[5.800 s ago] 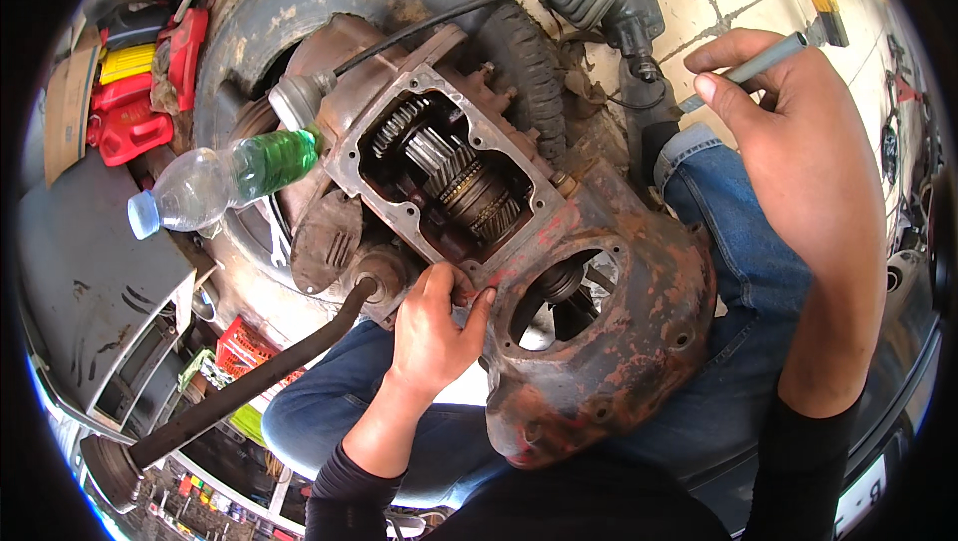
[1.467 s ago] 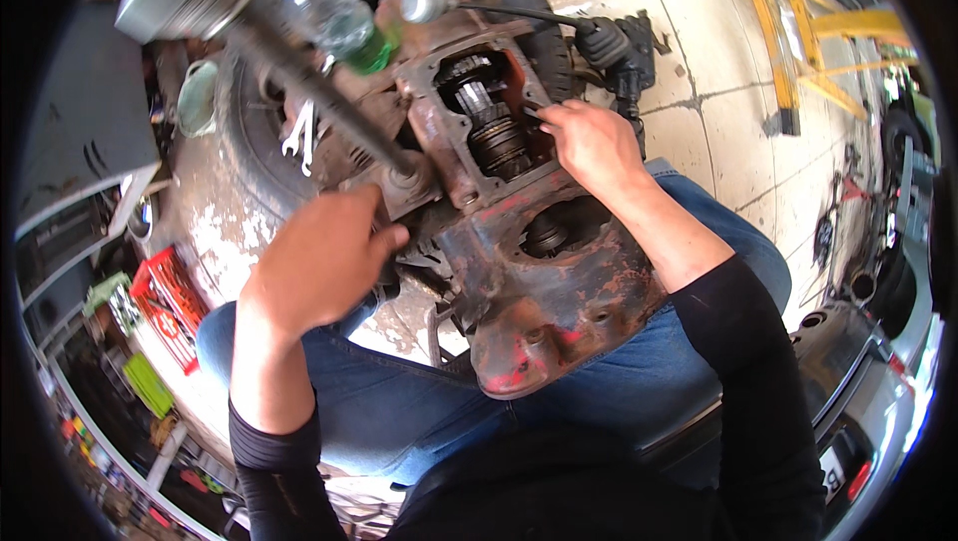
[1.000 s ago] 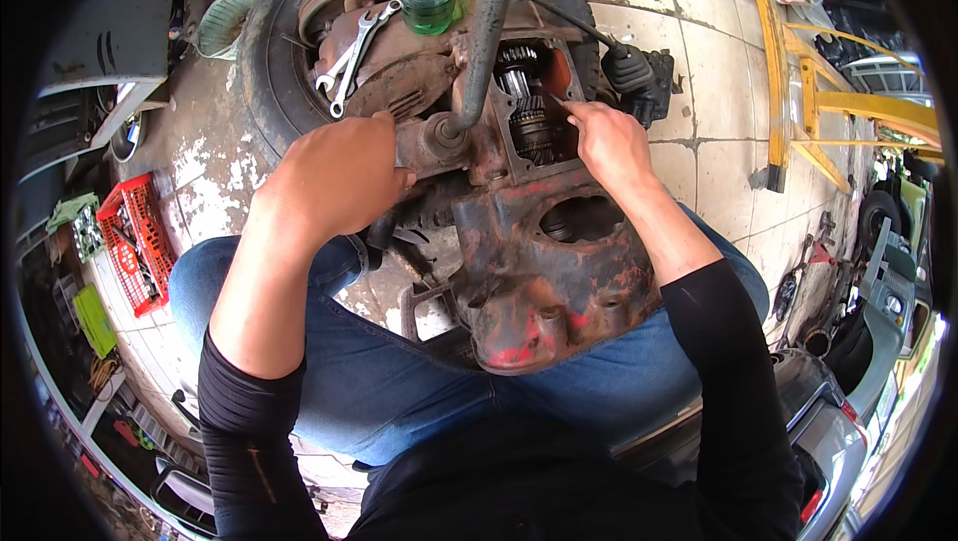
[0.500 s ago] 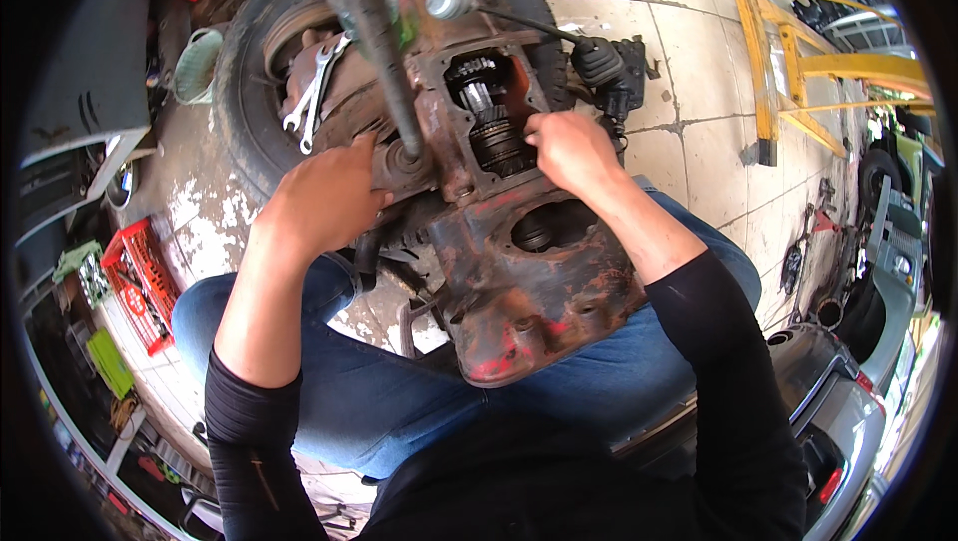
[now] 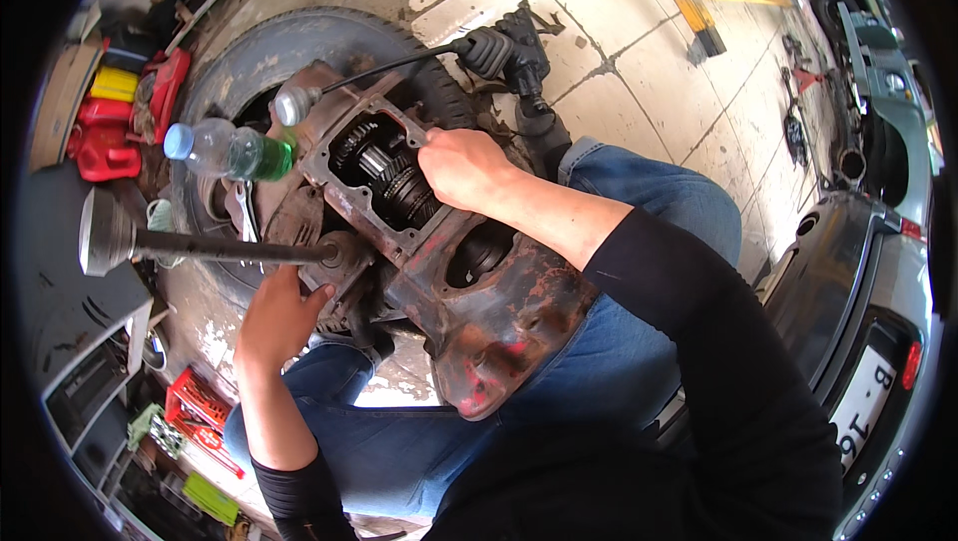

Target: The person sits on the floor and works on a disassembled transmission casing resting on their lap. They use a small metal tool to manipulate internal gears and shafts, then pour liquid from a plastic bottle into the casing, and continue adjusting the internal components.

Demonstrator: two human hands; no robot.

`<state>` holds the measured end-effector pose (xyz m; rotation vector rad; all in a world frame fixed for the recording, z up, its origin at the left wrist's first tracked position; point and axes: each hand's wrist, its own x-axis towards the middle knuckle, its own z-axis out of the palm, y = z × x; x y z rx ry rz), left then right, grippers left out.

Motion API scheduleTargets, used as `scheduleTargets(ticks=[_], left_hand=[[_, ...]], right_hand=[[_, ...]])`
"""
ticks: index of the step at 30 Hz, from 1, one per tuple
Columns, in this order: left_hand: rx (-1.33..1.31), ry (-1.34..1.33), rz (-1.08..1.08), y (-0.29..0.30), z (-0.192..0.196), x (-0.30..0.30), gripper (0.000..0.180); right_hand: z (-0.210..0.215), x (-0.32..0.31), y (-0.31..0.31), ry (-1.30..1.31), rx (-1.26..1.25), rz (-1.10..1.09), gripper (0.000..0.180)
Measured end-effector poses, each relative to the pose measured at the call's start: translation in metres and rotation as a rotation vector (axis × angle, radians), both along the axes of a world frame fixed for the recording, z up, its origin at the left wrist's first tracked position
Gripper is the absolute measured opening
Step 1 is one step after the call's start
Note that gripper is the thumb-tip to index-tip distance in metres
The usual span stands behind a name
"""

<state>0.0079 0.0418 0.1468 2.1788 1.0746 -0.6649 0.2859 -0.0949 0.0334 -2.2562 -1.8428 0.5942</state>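
A rusty red gearbox housing (image 5: 499,311) lies on an old tyre (image 5: 299,37) between my knees, its top open and the gears (image 5: 384,172) showing. My left hand (image 5: 279,316) grips the housing from below, just under the joint where a long dark shaft (image 5: 200,245) sticks out to the left. My right hand (image 5: 461,167) rests on the far rim of the opening with its fingers curled toward the gears; whether they hold anything is hidden.
A plastic bottle (image 5: 225,150) with green liquid lies on the tyre beside the housing, with a spanner (image 5: 245,222) below it. A black cable unit (image 5: 504,47) sits at the tyre's far edge. Red containers (image 5: 110,132) stand left, a red crate (image 5: 200,406) lower left, a car's rear (image 5: 868,311) right.
The shaft, which pointed up the picture, now points left as the view has turned. My left hand has slipped lower under the joint. My right hand stays at the opening.
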Motion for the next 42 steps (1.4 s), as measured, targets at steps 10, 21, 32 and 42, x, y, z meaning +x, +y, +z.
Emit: scheduleTargets(ticks=[10, 21, 32, 42], left_hand=[[0.014, 0.065, -0.041, 0.004, -0.008, -0.003, 0.067], [-0.014, -0.006, -0.050, 0.003, -0.011, -0.006, 0.072], [0.011, -0.004, -0.042, 0.003, -0.015, -0.007, 0.074], [0.043, -0.003, -0.044, 0.001, -0.013, -0.009, 0.075]], right_hand=[[0.000, 0.015, -0.002, 0.076, 0.179, -0.099, 0.011], [-0.020, 0.009, -0.002, -0.028, 0.157, 0.012, 0.013], [-0.020, -0.003, 0.008, -0.149, 0.074, -0.020, 0.016], [-0.022, 0.002, 0.009, -0.229, 0.121, 0.046, 0.015]])
